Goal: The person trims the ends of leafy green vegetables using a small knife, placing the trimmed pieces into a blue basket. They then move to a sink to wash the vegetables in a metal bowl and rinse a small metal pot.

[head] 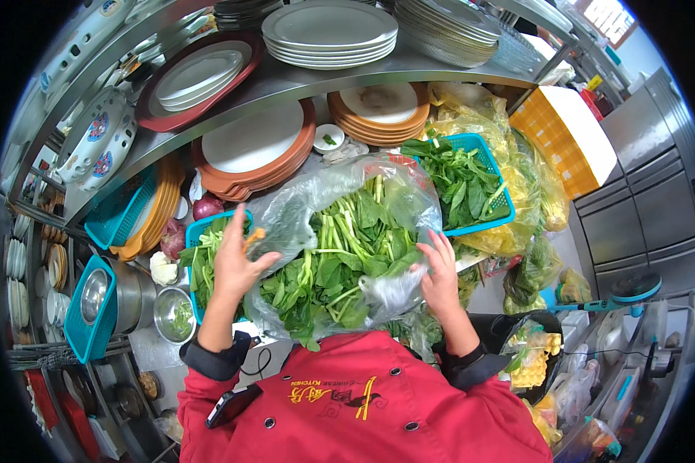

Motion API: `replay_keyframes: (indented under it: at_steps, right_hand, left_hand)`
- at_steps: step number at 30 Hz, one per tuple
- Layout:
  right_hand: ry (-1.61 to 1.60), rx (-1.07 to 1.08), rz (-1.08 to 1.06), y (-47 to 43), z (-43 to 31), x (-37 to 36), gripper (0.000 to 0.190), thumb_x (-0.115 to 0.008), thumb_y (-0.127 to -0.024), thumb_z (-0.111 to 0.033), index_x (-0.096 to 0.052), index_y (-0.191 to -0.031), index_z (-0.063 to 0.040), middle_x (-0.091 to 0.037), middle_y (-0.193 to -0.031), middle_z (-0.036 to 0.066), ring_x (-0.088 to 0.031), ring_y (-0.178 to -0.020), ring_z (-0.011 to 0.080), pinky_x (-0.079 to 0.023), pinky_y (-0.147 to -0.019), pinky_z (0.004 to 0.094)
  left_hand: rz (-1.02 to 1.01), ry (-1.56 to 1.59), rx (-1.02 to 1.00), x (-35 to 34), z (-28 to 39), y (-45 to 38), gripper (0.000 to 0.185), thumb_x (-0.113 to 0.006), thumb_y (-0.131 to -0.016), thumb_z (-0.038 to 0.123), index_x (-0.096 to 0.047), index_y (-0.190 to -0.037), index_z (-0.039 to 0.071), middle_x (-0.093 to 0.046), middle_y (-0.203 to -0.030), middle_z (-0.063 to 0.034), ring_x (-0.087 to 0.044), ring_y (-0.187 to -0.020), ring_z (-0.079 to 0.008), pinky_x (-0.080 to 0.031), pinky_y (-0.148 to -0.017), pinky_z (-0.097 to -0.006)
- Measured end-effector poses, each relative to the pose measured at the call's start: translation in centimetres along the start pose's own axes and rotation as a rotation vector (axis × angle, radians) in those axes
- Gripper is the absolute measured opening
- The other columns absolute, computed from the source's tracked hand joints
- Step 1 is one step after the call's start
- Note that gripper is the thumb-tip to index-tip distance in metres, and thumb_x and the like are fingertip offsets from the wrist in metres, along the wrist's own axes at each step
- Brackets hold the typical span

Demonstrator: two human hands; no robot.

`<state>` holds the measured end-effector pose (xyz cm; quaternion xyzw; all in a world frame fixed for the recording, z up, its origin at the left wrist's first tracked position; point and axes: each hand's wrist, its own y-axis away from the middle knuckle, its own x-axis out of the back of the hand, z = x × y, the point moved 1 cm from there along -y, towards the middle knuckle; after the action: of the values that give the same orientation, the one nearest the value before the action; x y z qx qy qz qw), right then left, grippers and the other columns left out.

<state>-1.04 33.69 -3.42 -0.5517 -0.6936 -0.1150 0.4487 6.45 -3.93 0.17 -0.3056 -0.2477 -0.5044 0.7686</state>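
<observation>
A clear plastic bag (pixel 289 202) lies spread in front of me, its mouth wide apart. Inside is a heap of leafy green vegetables with pale stems (pixel 339 246); some leaves hang over the near edge. My left hand (pixel 236 263) is at the bag's left side, thumb and fingers apart, above a teal plastic basket (pixel 195 231) of cut greens. On the opposite side, my right hand (pixel 438 271) has its fingers spread, the fingertips at the bag's edge. Neither hand visibly grips anything. Another teal basket (pixel 505 197) of leafy greens stands beyond my right hand.
A steel shelf (pixel 301 87) with stacked plates crosses the far side. Below it are brown-rimmed plates (pixel 255 144), red onions (pixel 207 206) and a small white bowl (pixel 329 138). A steel bowl (pixel 175 314) sits at left. Yellow plastic bags (pixel 515 173) and a lined bin (pixel 489 330) are at right.
</observation>
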Motion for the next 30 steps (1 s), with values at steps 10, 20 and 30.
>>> replay_keyframes:
  at_steps: [10,20,30]
  right_hand:
    - [-0.579,0.075,-0.018,-4.0,-1.0,6.2,0.007,-0.059,-0.078,-0.002,-0.061,-0.086,-0.002,-0.067,-0.092,0.009,-0.063,-0.094,0.0233,-0.034,-0.104,0.0486]
    - [-0.367,-0.191,0.179,-4.7,8.6,8.5,0.063,-0.058,-0.074,-0.004,-0.042,-0.135,-0.004,-0.039,-0.142,0.016,-0.03,-0.136,0.0312,-0.022,-0.112,0.0415]
    - [0.855,-0.208,-0.649,-15.5,15.8,-1.2,0.052,-0.05,-0.091,-0.024,-0.038,-0.139,-0.039,-0.01,-0.156,-0.001,-0.013,-0.135,0.0526,-0.025,-0.093,0.0771]
  left_hand:
    - [-0.077,-0.511,-0.289,0.6,2.9,0.3,0.032,-0.069,-0.061,0.001,-0.06,-0.09,0.008,-0.059,-0.113,-0.0099,-0.056,-0.098,-0.0302,-0.051,-0.077,-0.0406]
    - [0.068,0.117,0.201,5.8,1.4,2.4,0.016,-0.059,-0.08,0.002,-0.06,-0.096,-0.003,-0.059,-0.081,-0.0005,-0.054,-0.077,-0.0087,-0.044,-0.07,-0.0244]
    - [0.041,0.292,0.184,3.3,2.3,6.1,0.01,-0.061,-0.079,0.001,-0.06,-0.089,-0.001,-0.055,-0.076,0.0012,-0.049,-0.07,-0.0059,-0.041,-0.063,-0.0217]
